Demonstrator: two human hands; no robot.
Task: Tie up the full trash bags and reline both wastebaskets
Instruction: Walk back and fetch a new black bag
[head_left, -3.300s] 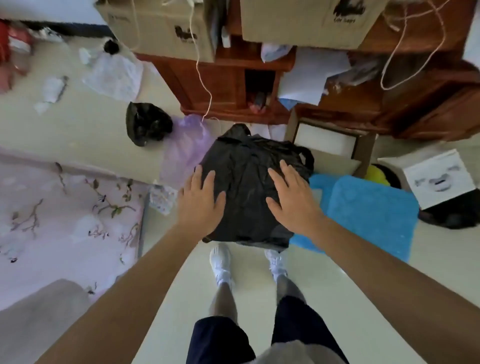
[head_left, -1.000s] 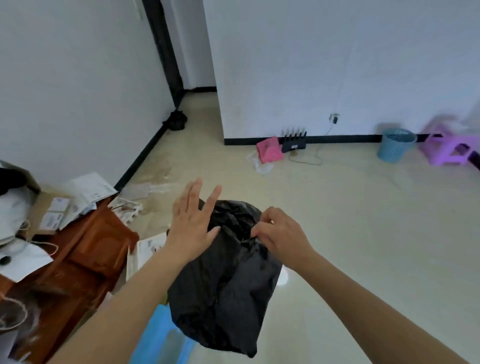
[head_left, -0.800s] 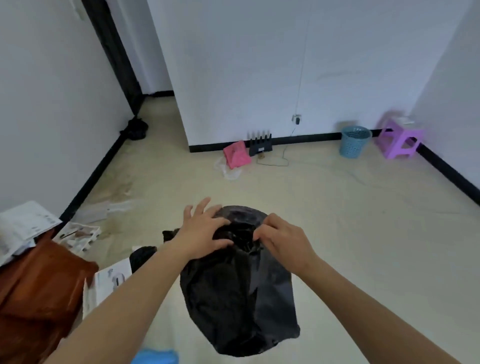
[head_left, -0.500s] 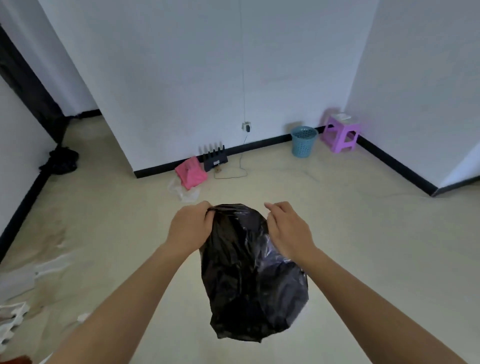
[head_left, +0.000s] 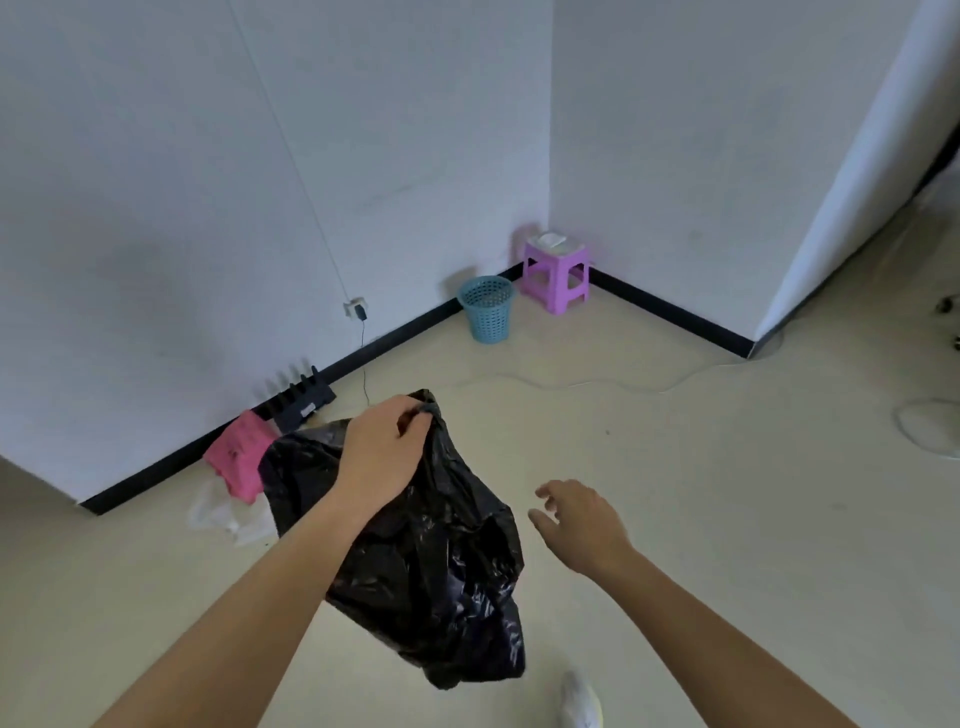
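A black trash bag (head_left: 441, 571) hangs in the air in front of me, limp and crumpled. My left hand (head_left: 382, 452) grips its gathered top edge. To the right of the bag, my right hand (head_left: 576, 519) hovers apart from it with fingers spread and nothing in it. A blue mesh wastebasket (head_left: 487, 309) stands by the far wall near the corner, with no liner visible in it.
A purple stool (head_left: 556, 275) with something white on top sits in the corner beside the basket. A pink bag (head_left: 239, 460), clear plastic (head_left: 228, 514) and a black router (head_left: 301, 400) lie along the left wall. A white cable (head_left: 597, 384) runs across the floor. My shoe (head_left: 582, 701) shows at the bottom.
The view has swung right toward the corner with the blue basket. My right hand has let go of the bag's top and moved away; the left hand alone holds the bag.
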